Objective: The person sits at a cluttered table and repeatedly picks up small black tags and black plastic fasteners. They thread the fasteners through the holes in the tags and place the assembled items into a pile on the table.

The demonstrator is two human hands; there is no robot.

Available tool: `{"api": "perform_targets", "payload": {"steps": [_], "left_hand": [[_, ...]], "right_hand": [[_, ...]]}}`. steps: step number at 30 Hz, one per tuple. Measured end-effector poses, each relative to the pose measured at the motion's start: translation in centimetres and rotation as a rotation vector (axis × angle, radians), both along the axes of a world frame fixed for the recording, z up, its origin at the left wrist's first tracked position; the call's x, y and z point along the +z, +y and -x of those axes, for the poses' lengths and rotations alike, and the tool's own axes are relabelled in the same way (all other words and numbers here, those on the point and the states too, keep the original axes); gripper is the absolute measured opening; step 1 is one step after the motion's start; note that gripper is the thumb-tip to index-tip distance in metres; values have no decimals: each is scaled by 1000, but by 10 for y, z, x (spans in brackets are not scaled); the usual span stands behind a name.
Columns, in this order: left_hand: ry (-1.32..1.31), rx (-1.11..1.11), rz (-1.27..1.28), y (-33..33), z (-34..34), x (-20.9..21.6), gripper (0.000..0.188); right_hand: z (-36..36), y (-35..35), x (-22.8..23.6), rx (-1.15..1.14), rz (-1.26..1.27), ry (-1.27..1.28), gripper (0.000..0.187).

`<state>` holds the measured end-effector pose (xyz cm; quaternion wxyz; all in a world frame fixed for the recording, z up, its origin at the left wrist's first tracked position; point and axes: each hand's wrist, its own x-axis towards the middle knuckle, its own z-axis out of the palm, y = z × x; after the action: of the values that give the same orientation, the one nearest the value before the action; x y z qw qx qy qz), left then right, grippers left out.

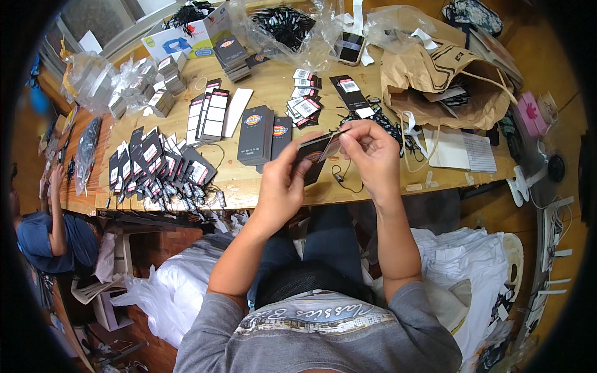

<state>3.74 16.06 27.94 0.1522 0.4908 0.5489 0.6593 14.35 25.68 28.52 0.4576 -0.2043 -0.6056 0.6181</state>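
My left hand is closed round a few black hang tags, held upright and tilted above the table's near edge. At their top corner the fingers of my right hand pinch a thin black string; its end is hidden by the fingers. Just left of the held tags are a tall stack of black tags and a smaller stack. Beyond them lie overlapping tags with white barcode labels. To the right of these, loose black strings lie in a tangle.
Strung tags are heaped at the table's left front. An open brown paper bag stands at the right, near a phone. Farther back is a clear bag of black strings. Another person sits at the far left.
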Motion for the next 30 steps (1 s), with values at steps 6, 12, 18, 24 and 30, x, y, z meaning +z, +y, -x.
{"api": "perform_targets", "payload": {"steps": [6,12,18,24,30], "left_hand": [[-41,136,10,-3,1,2,20],[-17,127,-39,-4,-7,8,18],[180,158,-65,-7,-6,8,22],[608,301,-180,-8,-4,2,35],[409,98,9,-13,-3,15,27]], "right_hand": [[-3,-12,17,-141,-523,-104,9],[-5,-11,11,-43,-401,-76,8],[-5,-15,14,-4,-243,-83,6],[-1,-19,13,47,-159,45,5],[1,-5,3,96,-98,77,7]]}}
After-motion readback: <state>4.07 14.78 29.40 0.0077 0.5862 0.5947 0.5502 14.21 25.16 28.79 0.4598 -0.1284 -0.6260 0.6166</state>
